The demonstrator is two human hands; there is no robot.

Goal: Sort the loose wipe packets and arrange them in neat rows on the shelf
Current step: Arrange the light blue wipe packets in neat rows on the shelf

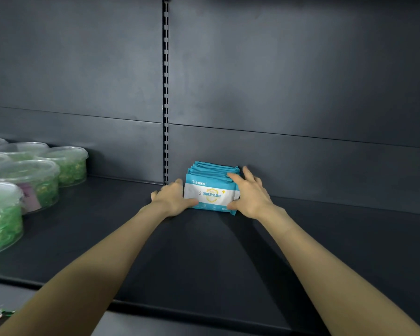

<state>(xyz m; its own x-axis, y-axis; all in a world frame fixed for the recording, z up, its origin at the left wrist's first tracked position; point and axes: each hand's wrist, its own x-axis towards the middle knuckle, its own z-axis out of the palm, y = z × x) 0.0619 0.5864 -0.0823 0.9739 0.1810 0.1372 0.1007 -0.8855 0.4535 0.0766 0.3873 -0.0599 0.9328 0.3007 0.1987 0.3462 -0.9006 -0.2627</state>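
While left hand (172, 197) and right hand (250, 195) grip the upright wipe packets (210, 190) from both ends, uneven release may topple them.

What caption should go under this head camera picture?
Left hand and right hand hold a row of blue wipe packets on the dark shelf.
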